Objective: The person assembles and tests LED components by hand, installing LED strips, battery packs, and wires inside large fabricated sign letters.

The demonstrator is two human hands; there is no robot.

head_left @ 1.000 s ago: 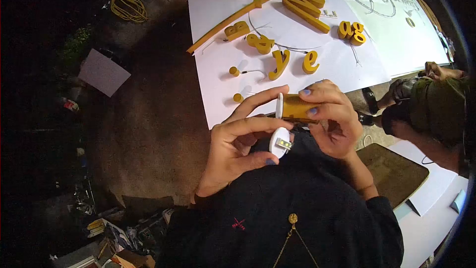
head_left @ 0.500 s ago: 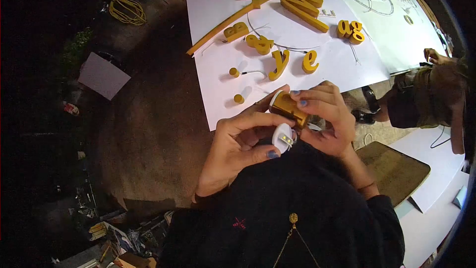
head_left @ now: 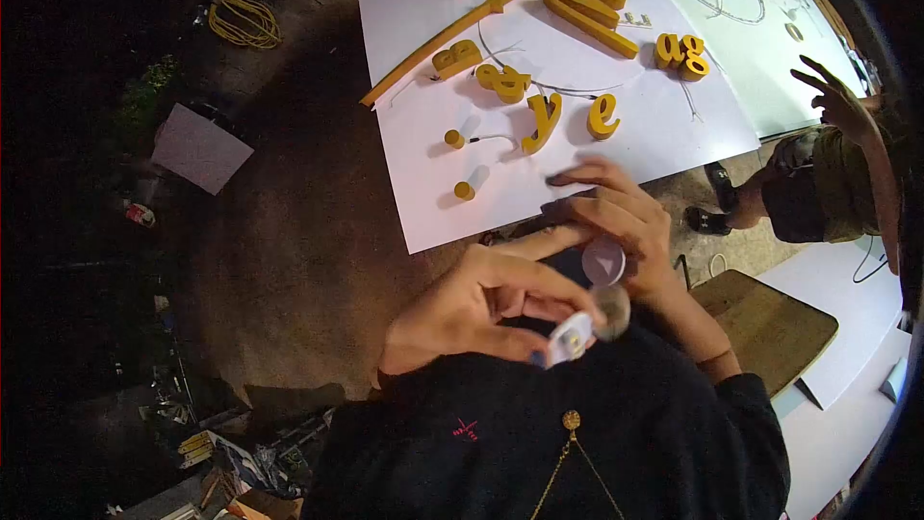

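Note:
My left hand (head_left: 481,303) pinches a small white disc (head_left: 570,339) with tiny lights on its face, between thumb and fingers. My right hand (head_left: 626,226) curls around a round piece with a pale end (head_left: 603,263), apparently the gold cylinder; most of its side is hidden. A blurred beige round edge (head_left: 614,316) shows just below, close to the left fingertips. Both hands are in front of my chest, and motion smears some fingers. Past them, two small gold cylinders (head_left: 464,191) and gold letters "y" (head_left: 542,123) and "e" (head_left: 603,117) rest on the white table (head_left: 423,221).
More gold letters, including a large "M" (head_left: 589,14), lie farther back among thin wires. A person (head_left: 847,125) stands at the right with a hand raised. A brown board (head_left: 770,332) lies at the lower right, and a coiled yellow cable (head_left: 244,21) on the floor.
The gold cylinder has been turned so its pale end shows. My left hand has moved the white disc down and right. The other person's hand has risen with fingers spread.

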